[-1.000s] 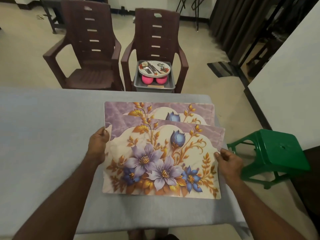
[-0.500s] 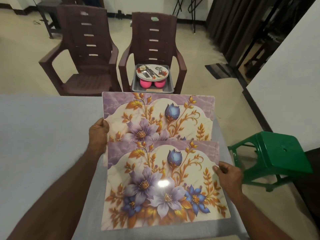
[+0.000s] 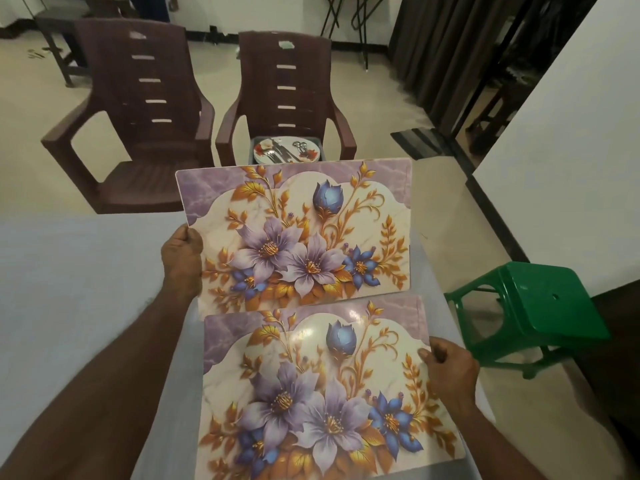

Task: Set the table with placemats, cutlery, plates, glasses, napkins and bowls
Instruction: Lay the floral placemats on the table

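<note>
**A:** What has changed in the last second?

**B:** The 2 mats have come apart. A second ago they lay stacked on the table, the upper one covering most of the lower. Now my left hand has carried the far placemat up and away from me, so its far edge now covers the front of the grey tub on the right-hand brown chair. My right hand keeps the near placemat close to my body at the table's right end.

**A:** How are you holding them?

**B:** Left fingers curl round the far mat's left edge, thumb on top. Right thumb and fingers pinch the near mat's right edge. Both hands are gripping.

**A:** What does that mean for the job?

**B:** I judge the separating is done, and each mat can go to its own seat. Plates and cutlery wait in that tub, untouched.

**A:** Which way do they point?

**B:** Both run with the long axis left to right across my view, purple band on the far side, flower cluster toward me. The far mat's right end tips slightly up. Its near edge appears to overlap the near mat's top edge; I cannot tell if they touch.
</note>
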